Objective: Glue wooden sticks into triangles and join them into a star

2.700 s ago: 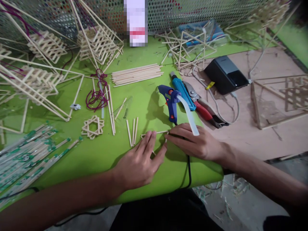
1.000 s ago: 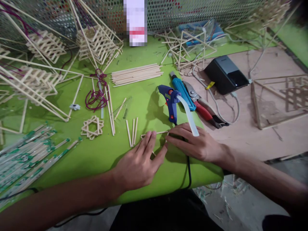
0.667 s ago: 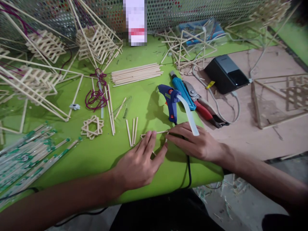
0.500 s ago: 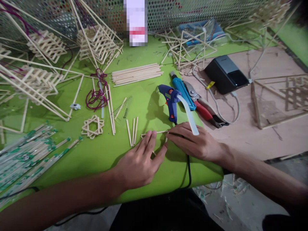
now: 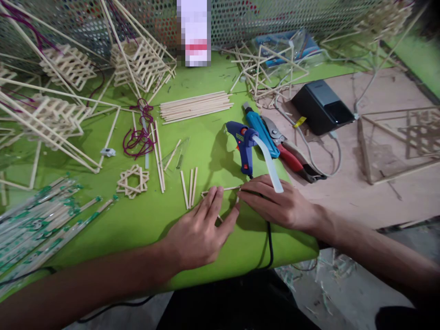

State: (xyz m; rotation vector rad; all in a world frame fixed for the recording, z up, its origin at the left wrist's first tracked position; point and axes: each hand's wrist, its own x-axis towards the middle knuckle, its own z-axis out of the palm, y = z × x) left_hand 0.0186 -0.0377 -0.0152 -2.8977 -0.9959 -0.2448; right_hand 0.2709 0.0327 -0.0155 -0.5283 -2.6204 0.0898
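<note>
A small triangle of thin wooden sticks (image 5: 231, 188) lies flat on the green tabletop, partly hidden under my hands. My left hand (image 5: 201, 231) holds it down, two fingers pressed on its far side and the thumb against its right side. At the right corner, the fingertips of my right hand (image 5: 278, 201) are bunched together and grip the sticks. Just beyond stands a blue hot glue gun (image 5: 244, 144) with a translucent glue stick (image 5: 270, 165) sticking out over my right hand. Three short sticks (image 5: 189, 188) lie left of the triangle, near a finished stick star (image 5: 133, 181).
Behind lie a bundle of sticks (image 5: 195, 107), a blue cutter (image 5: 263, 133) and red-handled pruning shears (image 5: 295, 160). A black box (image 5: 325, 107) with a cable sits right. Stick lanterns (image 5: 139, 64) and purple cord (image 5: 140, 137) fill the left; wrapped chopsticks (image 5: 41, 224) lie nearest me.
</note>
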